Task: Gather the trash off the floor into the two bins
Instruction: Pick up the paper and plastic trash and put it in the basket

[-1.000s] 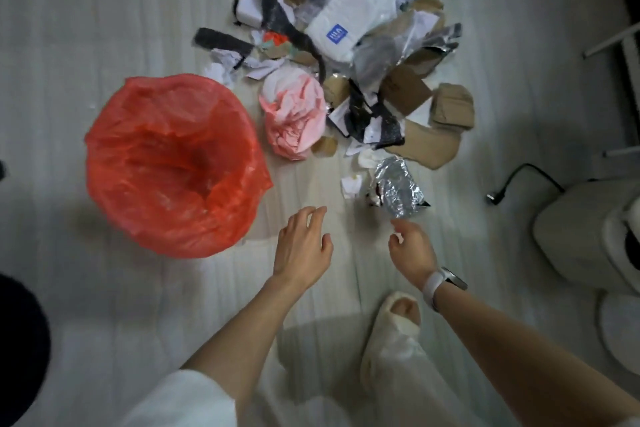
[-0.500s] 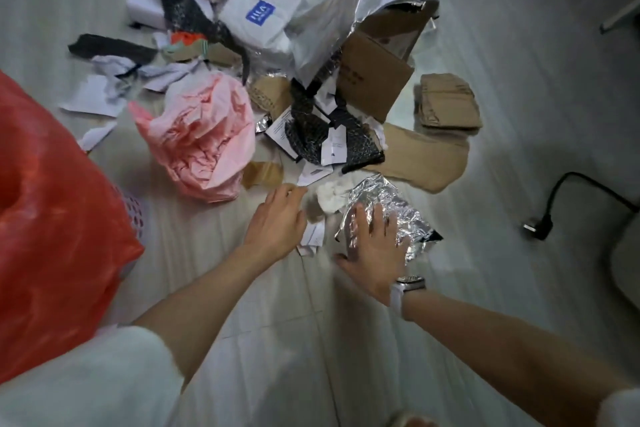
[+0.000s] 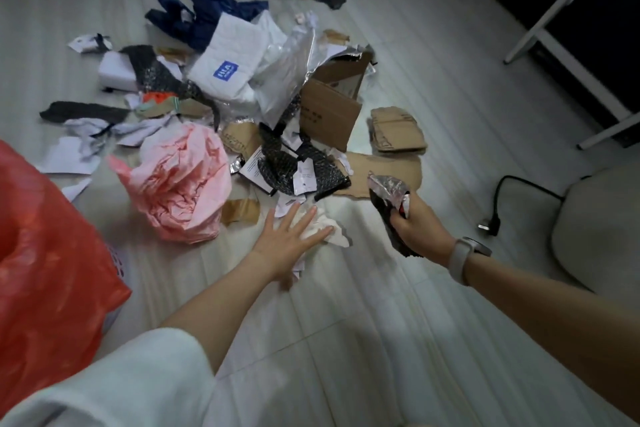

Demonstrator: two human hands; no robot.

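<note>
The left hand (image 3: 289, 242) lies flat with fingers spread, its grip open, pressing on crumpled white paper scraps (image 3: 325, 230) on the floor (image 3: 346, 340). The right hand (image 3: 420, 225) has its grip closed around a crumpled foil wrapper (image 3: 389, 196), lifted clear of the floor. The trash pile (image 3: 263, 104) spreads just beyond; the red-bagged bin (image 3: 45, 270) stands at left.
</note>
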